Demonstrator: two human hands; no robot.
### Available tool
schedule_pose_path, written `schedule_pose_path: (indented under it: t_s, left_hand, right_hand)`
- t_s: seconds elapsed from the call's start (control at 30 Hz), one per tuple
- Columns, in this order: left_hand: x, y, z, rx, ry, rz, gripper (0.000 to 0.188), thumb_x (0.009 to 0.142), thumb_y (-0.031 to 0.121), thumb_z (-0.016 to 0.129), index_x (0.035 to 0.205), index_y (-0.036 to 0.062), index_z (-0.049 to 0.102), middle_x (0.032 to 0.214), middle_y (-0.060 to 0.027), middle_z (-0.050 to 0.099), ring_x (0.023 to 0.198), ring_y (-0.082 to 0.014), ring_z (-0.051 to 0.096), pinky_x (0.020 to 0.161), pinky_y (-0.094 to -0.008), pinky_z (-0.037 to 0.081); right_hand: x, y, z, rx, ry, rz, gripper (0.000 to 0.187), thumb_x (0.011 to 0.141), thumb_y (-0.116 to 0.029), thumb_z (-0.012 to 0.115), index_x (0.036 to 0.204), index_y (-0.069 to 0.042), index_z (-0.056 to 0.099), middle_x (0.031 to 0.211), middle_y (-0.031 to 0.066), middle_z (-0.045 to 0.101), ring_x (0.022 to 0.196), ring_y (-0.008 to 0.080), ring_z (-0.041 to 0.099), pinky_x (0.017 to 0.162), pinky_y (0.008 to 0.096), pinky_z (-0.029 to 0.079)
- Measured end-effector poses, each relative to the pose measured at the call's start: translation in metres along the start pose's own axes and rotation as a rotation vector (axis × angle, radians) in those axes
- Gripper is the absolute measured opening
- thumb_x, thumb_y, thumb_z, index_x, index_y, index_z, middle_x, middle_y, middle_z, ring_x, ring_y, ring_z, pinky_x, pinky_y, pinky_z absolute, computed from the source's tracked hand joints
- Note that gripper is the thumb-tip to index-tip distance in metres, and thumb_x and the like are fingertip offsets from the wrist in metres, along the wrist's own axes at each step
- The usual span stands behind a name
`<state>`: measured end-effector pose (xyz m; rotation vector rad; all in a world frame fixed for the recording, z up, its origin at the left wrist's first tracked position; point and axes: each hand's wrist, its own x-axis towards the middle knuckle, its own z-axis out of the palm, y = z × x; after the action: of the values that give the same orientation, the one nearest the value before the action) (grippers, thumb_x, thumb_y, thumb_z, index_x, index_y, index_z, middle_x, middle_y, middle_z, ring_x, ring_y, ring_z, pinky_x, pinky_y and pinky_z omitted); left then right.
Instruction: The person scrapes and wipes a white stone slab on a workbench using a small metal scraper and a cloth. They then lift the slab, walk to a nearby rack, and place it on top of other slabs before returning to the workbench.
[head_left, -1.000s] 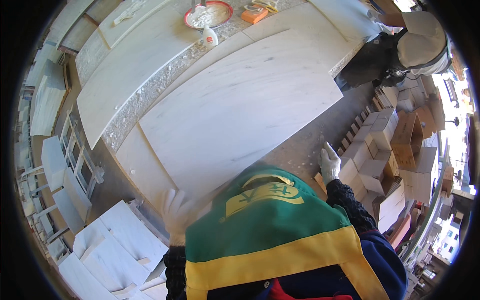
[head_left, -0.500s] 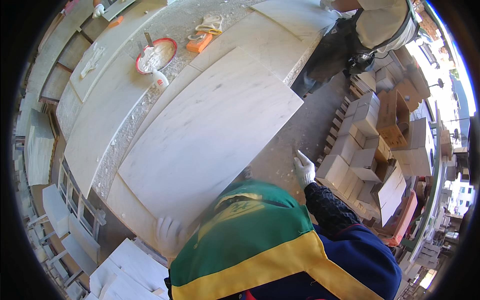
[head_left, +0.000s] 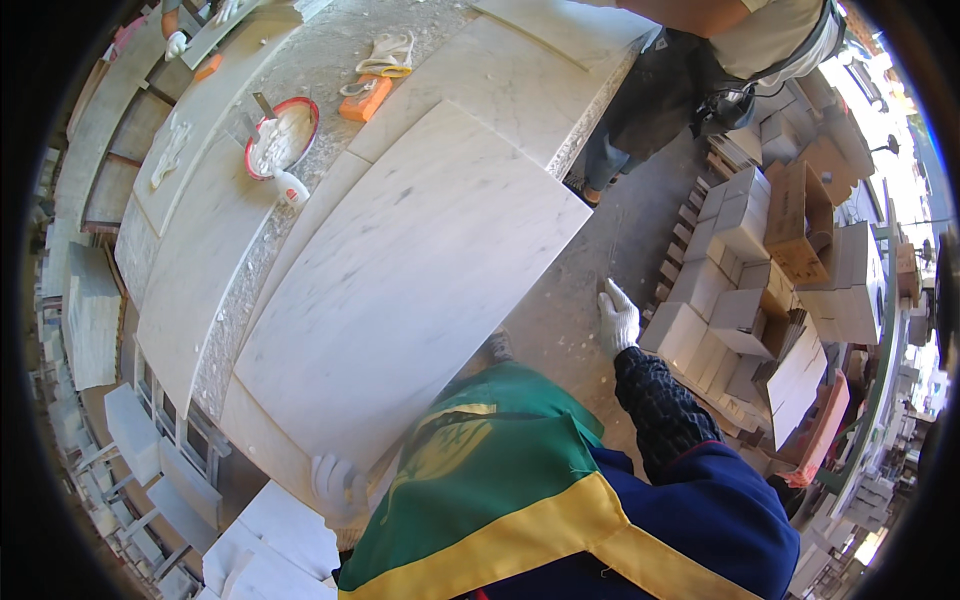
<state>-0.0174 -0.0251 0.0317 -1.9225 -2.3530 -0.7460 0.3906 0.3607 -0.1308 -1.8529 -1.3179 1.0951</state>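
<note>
1 slab (head_left: 410,290) lies at 1 o'clock from their nearer left hand (head_left: 338,487), long axis running 7 to 1, left fingers loosely together, right hand (head_left: 619,318) outstretched, pinching nothing.

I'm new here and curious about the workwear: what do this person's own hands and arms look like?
The left hand and the right hand both wear white, knitted-looking gloves. The right sleeve is dark and crinkled, with navy blue cloth higher up. The left sleeve can't be made out.
</note>
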Motion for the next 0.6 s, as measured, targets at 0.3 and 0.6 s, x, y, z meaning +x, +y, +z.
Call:
schedule_pose_path:
  t_s: [0.3, 0.6]
  left_hand:
    - [-0.004, 0.003, -0.003, 0.015, -0.001, -0.078, 0.030, 0.085, 0.000, 0.075, 0.114, -0.0021, 0.070, 0.125, -0.0213, 0.067, 0.116, -0.0440, 0.064, 0.108, -0.0552, 0.049]
    - [-0.018, -0.019, 0.008, 0.105, 0.066, -0.447, 0.034, 0.105, 0.021, 0.055, 0.127, -0.0037, 0.063, 0.141, -0.0273, 0.056, 0.128, -0.0470, 0.055, 0.110, -0.0536, 0.045]
  right_hand:
    - [0.011, 0.020, 0.017, 0.067, 0.073, 0.026, 0.041, 0.103, -0.011, 0.067, 0.142, 0.001, 0.066, 0.124, 0.0073, 0.076, 0.106, 0.0122, 0.068, 0.096, 0.0278, 0.053]
    - [0.062, -0.099, 0.007, 0.512, 0.363, -0.093, 0.039, 0.106, -0.017, 0.069, 0.142, -0.005, 0.068, 0.110, 0.0001, 0.074, 0.082, 0.0056, 0.062, 0.073, 0.0212, 0.052]
